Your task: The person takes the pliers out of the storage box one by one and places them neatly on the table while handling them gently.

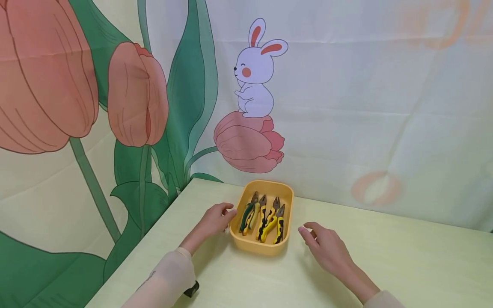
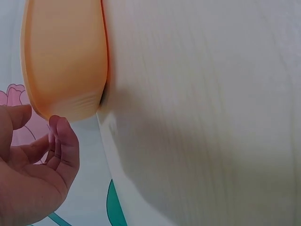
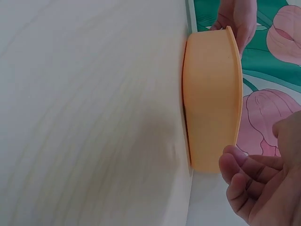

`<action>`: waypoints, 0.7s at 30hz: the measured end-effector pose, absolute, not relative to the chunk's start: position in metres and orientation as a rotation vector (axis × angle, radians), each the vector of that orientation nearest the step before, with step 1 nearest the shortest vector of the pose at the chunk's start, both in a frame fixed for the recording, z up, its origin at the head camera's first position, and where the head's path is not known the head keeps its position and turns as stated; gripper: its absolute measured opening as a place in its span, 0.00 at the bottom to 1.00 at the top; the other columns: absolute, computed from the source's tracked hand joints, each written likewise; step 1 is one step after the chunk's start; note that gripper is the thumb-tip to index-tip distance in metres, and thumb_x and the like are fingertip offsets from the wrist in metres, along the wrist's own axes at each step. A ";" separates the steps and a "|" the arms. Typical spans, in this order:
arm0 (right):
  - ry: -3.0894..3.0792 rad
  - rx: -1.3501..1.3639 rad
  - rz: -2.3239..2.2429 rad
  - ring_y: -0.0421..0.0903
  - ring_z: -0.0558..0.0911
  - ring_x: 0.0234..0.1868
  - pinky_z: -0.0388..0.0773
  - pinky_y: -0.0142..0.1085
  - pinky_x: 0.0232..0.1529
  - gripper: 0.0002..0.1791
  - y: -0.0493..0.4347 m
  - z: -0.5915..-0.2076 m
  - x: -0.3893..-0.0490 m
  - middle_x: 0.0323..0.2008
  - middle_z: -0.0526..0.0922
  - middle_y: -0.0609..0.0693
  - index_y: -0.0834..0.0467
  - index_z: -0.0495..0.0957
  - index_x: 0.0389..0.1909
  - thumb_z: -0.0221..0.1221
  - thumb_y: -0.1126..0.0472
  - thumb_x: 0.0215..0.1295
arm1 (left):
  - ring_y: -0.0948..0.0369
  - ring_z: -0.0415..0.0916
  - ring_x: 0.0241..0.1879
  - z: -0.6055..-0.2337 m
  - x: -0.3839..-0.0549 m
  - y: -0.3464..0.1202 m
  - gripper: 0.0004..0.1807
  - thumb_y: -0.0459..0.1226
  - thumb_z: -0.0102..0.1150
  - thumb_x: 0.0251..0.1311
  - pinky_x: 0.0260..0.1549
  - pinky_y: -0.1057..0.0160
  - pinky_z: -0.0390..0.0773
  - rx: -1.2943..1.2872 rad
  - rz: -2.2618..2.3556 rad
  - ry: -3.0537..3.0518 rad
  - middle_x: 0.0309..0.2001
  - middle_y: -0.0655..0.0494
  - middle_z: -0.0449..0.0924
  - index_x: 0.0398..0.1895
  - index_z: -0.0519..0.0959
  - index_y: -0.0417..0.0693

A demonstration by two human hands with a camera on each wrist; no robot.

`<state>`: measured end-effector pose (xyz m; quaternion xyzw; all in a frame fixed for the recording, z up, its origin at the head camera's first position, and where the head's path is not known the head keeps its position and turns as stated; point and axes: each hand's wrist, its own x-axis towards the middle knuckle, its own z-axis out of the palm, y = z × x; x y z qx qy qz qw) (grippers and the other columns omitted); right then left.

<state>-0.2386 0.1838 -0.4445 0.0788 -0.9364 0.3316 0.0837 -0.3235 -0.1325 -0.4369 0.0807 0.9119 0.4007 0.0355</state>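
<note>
A yellow-orange plastic bin (image 1: 262,249) stands on the table near the wall. Several pliers lie in it, jaws toward the far end. The leftmost pliers (image 1: 250,214) have a dark green handle; the others, such as the rightmost pliers (image 1: 280,224), have yellow and black grips. My left hand (image 1: 213,220) is at the bin's left side, fingers loosely bent, its thumb by the rim; whether it touches cannot be told. To the right of the bin, apart from it, my right hand (image 1: 327,248) hovers with relaxed fingers, holding nothing. Both wrist views show only the bin's outer wall (image 2: 66,56), (image 3: 211,99), not the pliers.
The pale table (image 1: 385,248) runs on to the right. Behind it hangs a cloth backdrop (image 1: 339,107) printed with tulips and a rabbit. A small black object (image 1: 191,289) shows under the left sleeve (image 1: 169,269).
</note>
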 end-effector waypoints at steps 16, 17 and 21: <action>-2.798 0.122 1.126 0.41 0.78 0.24 0.75 0.39 0.27 0.27 0.154 -0.446 -0.246 0.22 0.81 0.45 0.68 0.77 0.61 0.58 0.49 0.77 | 0.60 0.73 0.26 -0.441 -0.326 -0.128 0.23 0.41 0.54 0.78 0.27 0.66 0.77 0.151 1.389 2.668 0.39 0.48 0.77 0.67 0.73 0.35; -2.800 0.110 1.132 0.41 0.78 0.24 0.75 0.39 0.27 0.26 0.153 -0.446 -0.246 0.22 0.81 0.45 0.68 0.77 0.60 0.58 0.49 0.77 | 0.60 0.73 0.26 -0.442 -0.326 -0.128 0.23 0.41 0.55 0.77 0.27 0.66 0.77 0.144 1.389 2.665 0.39 0.47 0.77 0.67 0.73 0.35; -2.812 0.079 1.174 0.42 0.79 0.24 0.74 0.38 0.25 0.26 0.148 -0.446 -0.246 0.22 0.82 0.46 0.68 0.78 0.59 0.59 0.50 0.75 | 0.60 0.74 0.27 -0.443 -0.325 -0.126 0.22 0.39 0.55 0.77 0.27 0.66 0.78 0.146 1.375 2.674 0.40 0.48 0.77 0.67 0.73 0.35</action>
